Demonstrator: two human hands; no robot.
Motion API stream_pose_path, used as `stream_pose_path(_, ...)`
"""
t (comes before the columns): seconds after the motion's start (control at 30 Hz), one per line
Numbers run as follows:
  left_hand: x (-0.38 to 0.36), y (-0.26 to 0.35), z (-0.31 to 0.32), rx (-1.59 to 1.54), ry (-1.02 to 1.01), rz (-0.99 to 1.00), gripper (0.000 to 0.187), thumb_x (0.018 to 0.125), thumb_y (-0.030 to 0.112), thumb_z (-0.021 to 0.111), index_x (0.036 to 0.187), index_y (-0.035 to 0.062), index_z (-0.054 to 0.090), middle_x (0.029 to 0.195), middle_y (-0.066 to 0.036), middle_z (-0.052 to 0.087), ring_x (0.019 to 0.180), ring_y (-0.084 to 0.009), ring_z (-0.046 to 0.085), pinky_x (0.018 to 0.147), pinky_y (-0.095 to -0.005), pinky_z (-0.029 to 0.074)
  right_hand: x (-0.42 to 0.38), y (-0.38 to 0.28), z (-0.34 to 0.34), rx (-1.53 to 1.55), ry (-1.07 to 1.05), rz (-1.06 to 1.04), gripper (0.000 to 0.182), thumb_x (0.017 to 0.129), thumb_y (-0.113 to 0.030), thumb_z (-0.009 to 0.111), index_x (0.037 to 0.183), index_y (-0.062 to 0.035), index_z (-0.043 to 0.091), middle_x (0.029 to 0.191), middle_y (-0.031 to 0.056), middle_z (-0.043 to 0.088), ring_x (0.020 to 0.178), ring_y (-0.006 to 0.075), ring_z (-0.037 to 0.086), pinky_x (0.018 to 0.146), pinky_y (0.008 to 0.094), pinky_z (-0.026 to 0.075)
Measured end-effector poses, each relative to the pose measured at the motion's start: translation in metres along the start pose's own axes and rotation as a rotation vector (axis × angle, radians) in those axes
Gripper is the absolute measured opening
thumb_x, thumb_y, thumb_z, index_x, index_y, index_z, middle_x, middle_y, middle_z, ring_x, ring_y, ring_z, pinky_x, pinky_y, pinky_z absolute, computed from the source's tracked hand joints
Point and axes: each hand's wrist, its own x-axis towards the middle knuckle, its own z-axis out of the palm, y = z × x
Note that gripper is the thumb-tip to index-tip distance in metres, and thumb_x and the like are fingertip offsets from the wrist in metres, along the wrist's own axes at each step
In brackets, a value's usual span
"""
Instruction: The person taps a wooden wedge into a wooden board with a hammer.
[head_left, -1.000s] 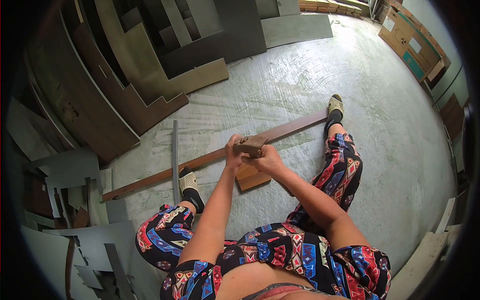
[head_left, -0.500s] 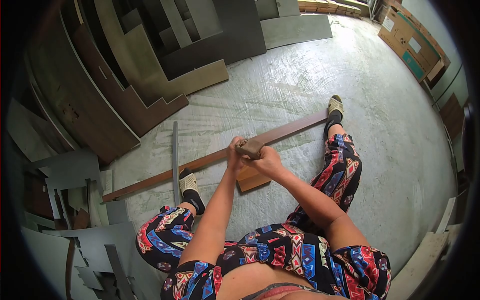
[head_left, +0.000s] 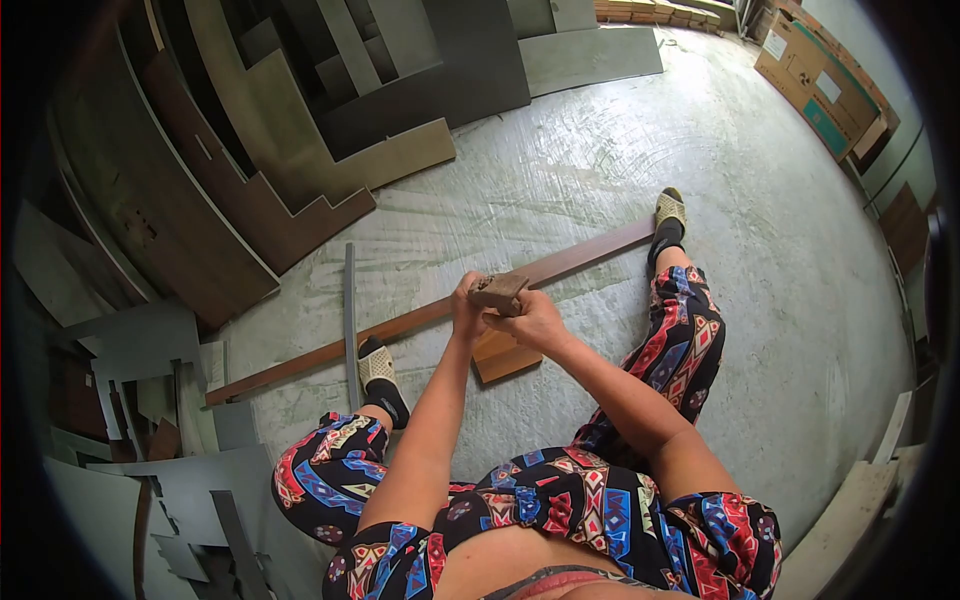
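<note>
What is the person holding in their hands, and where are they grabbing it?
A small wooden block, gripped at its two ends: left hand on one, right hand on the other.

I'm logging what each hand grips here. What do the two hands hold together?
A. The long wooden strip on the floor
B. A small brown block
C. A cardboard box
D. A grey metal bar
B: the left hand and right hand both close on the small brown block, held above the long wooden strip lying on the floor.

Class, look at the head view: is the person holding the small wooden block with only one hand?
No, both the left hand and right hand grip the small wooden block.
</note>
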Motion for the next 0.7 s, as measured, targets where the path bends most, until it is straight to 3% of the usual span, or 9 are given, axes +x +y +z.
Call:
stream_pose_path(0.07, 0.001, 0.002, 0.000, 0.006, 0.004, -0.022, 0.014, 0.076, 0.014, 0.066, 0.079, 0.0066, 0.054, 0.072, -0.006, 0.058, 0.066, -0.0179, 0.056, 0.061, -0.0308, 0.046, 0.000, -0.003, -0.001, 0.016, -0.008, -0.008, 0.024, 0.077, -0.025, 0.074, 0.085, -0.0037, 0.067, 0.063, -0.0036, 0.054, 0.052, 0.0059, 0.051, 0.046, 0.0234, 0.043)
stream_pose_path(0.17, -0.002, 0.013, -0.005, 0.095, 0.000, 0.124, 0.009, 0.080, 0.011, 0.064, 0.082, 0.0092, 0.055, 0.074, 0.006, 0.055, 0.069, -0.0037, 0.050, 0.060, -0.0217, 0.044, -0.003, -0.012, -0.007, 0.066, -0.035, 0.027, 0.024, 0.077, -0.025, 0.074, 0.086, -0.0035, 0.066, 0.062, -0.0035, 0.054, 0.051, 0.0059, 0.051, 0.045, 0.0233, 0.043)
stream_pose_path(0.27, -0.001, 0.018, -0.007, 0.150, 0.042, 0.103, 0.020, 0.069, 0.012, 0.070, 0.080, 0.0062, 0.055, 0.071, -0.006, 0.059, 0.066, -0.0177, 0.058, 0.063, -0.0316, 0.048, -0.003, -0.016, -0.009, 0.104, -0.020, 0.048, 0.025, 0.078, -0.024, 0.074, 0.088, -0.0034, 0.066, 0.062, -0.0035, 0.054, 0.051, 0.0057, 0.051, 0.045, 0.0229, 0.042)
stream_pose_path(0.7, 0.005, 0.018, -0.017, 0.187, 0.054, 0.139, 0.023, 0.070, 0.020, 0.072, 0.080, 0.0071, 0.056, 0.072, -0.008, 0.061, 0.067, -0.0228, 0.060, 0.063, -0.0322, 0.048, -0.001, -0.004, -0.007, 0.000, -0.032, 0.041, 0.026, 0.077, -0.022, 0.074, 0.096, -0.0054, 0.068, 0.064, -0.0042, 0.054, 0.053, 0.0053, 0.051, 0.047, 0.0226, 0.042)
